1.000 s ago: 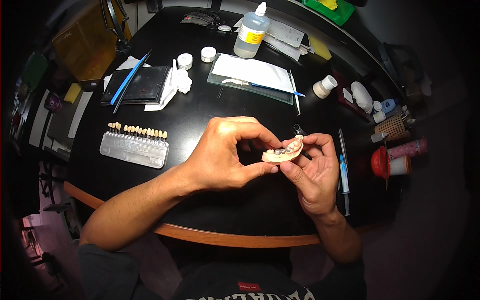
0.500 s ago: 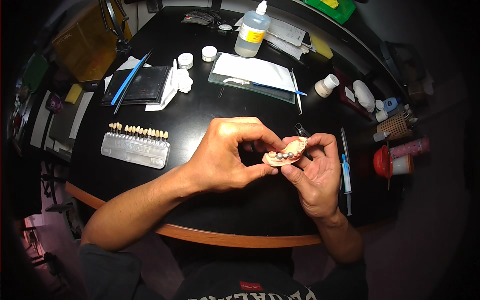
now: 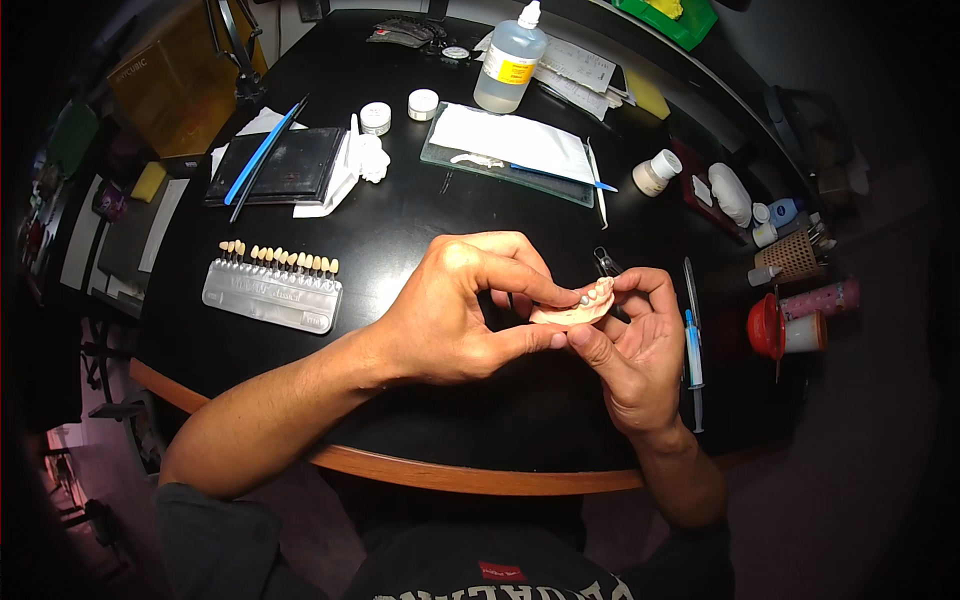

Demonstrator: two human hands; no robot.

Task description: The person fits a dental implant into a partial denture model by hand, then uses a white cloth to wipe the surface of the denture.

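Currently, tooth model [image 3: 568, 315] is pinched between left hand [image 3: 445, 310], index by a silver tooth [image 3: 586, 300], and right hand [image 3: 638, 350] at its far end. Might slip onto table [image 3: 470, 425] below both hands if left index pushes too hard against right's fingertip hold.

Bright light fills the middle of the frame, nearly bleaching the paper [image 3: 515, 140] and picking out the teeth model [image 3: 572, 315], whose finest details look soft. A dull sheen crosses the black worktop [image 3: 400, 220]. The corners fall to near-black, and the wooden edge [image 3: 480, 482] bows with lens distortion.
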